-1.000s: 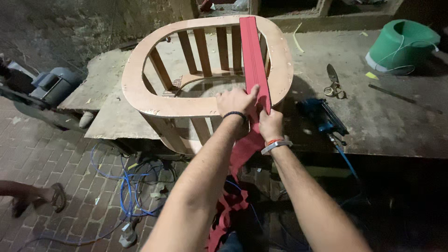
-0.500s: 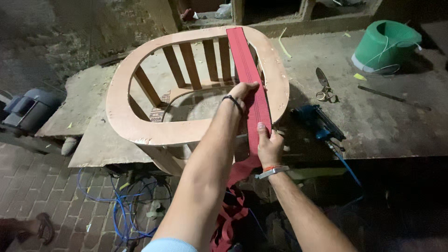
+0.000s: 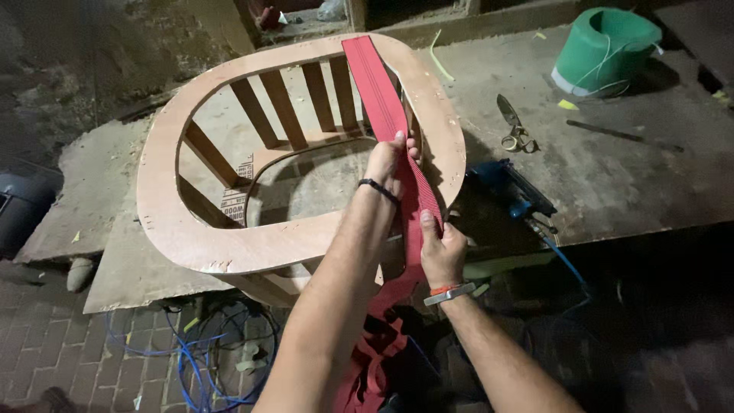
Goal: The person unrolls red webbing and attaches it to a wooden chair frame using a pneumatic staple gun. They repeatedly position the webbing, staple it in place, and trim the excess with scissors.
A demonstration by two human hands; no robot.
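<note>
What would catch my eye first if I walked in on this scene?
The bright red webbing strap stands out first, stretched across the right side of the oval wooden chair frame on the workbench. The left hand presses it from above while the right hand grips it lower, near the frame's front edge. At the far right corner sits a green bucket, with scissors and a blue power tool lying between.

- One wooden chair frame (image 3: pixel 229 237) with five slats across its back.
- One red strap (image 3: pixel 382 99).
- Two hands: left hand (image 3: pixel 388 162) and right hand (image 3: pixel 442 252).
- One pair of scissors (image 3: pixel 514 126).
- One green bucket (image 3: pixel 604 50).
- One blue tool (image 3: pixel 511 187).
- One worktop (image 3: pixel 627 176).
</note>
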